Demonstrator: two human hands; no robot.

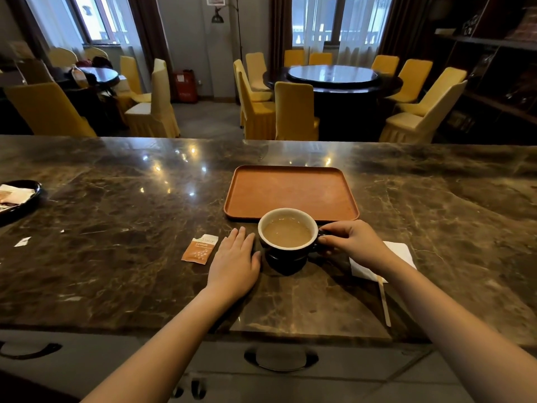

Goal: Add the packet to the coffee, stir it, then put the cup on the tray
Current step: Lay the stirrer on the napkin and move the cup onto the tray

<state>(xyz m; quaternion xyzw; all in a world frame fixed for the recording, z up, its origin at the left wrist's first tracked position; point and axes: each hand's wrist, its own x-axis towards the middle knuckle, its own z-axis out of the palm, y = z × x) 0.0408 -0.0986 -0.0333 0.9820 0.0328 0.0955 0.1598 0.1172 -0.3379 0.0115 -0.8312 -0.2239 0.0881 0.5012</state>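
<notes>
A dark cup (286, 257) with a white inside holds milky coffee and stands on the marble counter just in front of the orange tray (290, 175). My right hand (353, 245) grips the cup's handle on its right side. My left hand (236, 258) lies flat on the counter beside the cup's left wall, fingers together, holding nothing. A torn orange and white packet (200, 248) lies flat to the left of my left hand. A wooden stir stick (384, 301) rests with one end on a white napkin (401, 254) to the right.
A dark dish (32, 196) with paper packets sits at the counter's far left edge. Small torn paper scraps (22, 241) lie on the left of the counter. Beyond the counter are yellow-covered chairs and round tables.
</notes>
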